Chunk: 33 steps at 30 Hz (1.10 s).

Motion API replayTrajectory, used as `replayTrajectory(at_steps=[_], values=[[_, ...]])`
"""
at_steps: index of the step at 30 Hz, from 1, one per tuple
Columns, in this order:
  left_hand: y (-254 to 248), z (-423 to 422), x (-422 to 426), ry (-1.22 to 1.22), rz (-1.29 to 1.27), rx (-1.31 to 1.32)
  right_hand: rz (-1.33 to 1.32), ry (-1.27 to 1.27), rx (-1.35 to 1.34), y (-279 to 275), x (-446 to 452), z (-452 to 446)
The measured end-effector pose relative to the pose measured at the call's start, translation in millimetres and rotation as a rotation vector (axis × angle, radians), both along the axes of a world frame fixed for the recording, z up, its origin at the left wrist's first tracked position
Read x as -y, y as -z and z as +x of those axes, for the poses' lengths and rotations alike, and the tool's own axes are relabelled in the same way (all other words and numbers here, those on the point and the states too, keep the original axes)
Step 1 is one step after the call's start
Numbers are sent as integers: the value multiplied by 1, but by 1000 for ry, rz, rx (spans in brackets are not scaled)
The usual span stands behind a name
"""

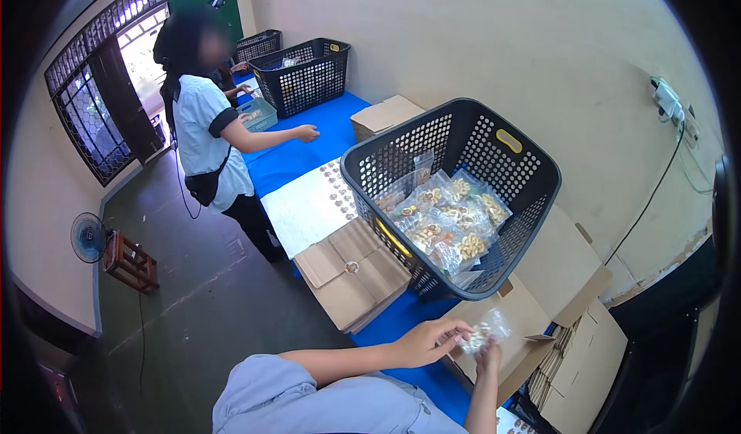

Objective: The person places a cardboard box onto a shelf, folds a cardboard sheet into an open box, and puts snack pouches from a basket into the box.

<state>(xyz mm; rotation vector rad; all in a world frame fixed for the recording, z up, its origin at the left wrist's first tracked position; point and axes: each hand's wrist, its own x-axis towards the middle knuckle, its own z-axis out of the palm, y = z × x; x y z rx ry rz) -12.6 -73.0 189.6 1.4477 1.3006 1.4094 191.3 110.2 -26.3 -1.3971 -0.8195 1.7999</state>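
Observation:
A small clear plastic bag point(494, 326) with pale pieces inside is between my two hands, above an open cardboard box point(519, 349). My left hand point(427, 343) has its fingertips bent onto the bag's left side. From below, my right hand point(488, 356) pinches the bag's lower edge. Just beyond them stands a large black perforated basket point(549, 191) with yellow handles. Several similar clear bags point(455, 222) of pale and brownish pieces lie piled in it.
A stack of brown cardboard sheets point(328, 273) lies left of the basket on the blue-covered table point(278, 164). White sheets with rows of round stickers point(309, 202) are behind it. A co-worker point(204, 117) stands at the table's far side near another black basket point(309, 79).

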Motion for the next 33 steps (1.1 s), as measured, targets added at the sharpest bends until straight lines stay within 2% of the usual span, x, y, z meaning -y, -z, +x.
replayTrajectory(at_steps=[3, 6, 11, 15, 17, 18, 19, 21, 22, 27, 28, 30, 32, 33], values=[[-13, -9, 6, -63, 76, -7, -197, -444, 155, 36, -10, -3], [-18, -16, 9, -107, 92, -14, -196, -460, 153, 26, 7, -20], [-25, -31, 10, -110, 118, -50, -67, -587, 350, 30, 8, -23], [-46, -46, 10, -170, 104, -63, -35, -617, 403, 47, 3, -15], [-62, -60, 6, -283, 303, -355, 59, -654, 382, 55, 4, -10], [-69, -64, 4, -306, 311, -368, 201, -754, 589, 60, 0, -3], [-78, -70, 3, -332, 318, -384, 192, -733, 593, 45, 5, -1], [-97, -86, -1, -328, 336, -421, 484, -928, 1408, -37, 21, -16], [-106, -95, -4, -350, 363, -490, 583, -813, 1408, -62, 20, -20], [-141, -115, -36, -382, 319, -665, 1153, -221, 1129, -192, 2, -47], [-145, -114, -45, -326, 289, -742, 1159, -216, 1132, -218, -2, -56], [-149, -112, -66, -230, 249, -903, 1337, -159, 845, -261, -5, -74], [-136, -114, -99, -194, 155, -1002, 1387, -249, 708, -289, -9, -97], [-125, -117, -119, -156, 56, -1099, 1276, -253, 572, -294, -11, -113]])
